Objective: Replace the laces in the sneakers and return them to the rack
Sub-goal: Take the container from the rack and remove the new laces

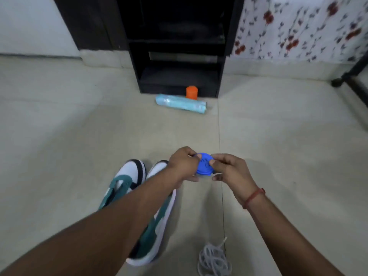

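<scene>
Two white, teal and black sneakers lie side by side on the floor: the left sneaker [124,177] and the right sneaker [159,222], both partly hidden under my left forearm. My left hand [183,163] and my right hand [229,172] both pinch a small container with a round blue lid [203,164], held above the floor just beyond the shoes' toes. A loose bundle of grey-white laces [214,257] lies on the floor near the bottom edge. The dark shoe rack [177,56] stands against the far wall.
An orange jar [191,92] and a rolled light-blue packet [181,104] lie on the floor in front of the rack. A floral curtain [302,26] hangs at the right, with a black furniture leg [350,72] beside it. Pale floor tiles stretch all around.
</scene>
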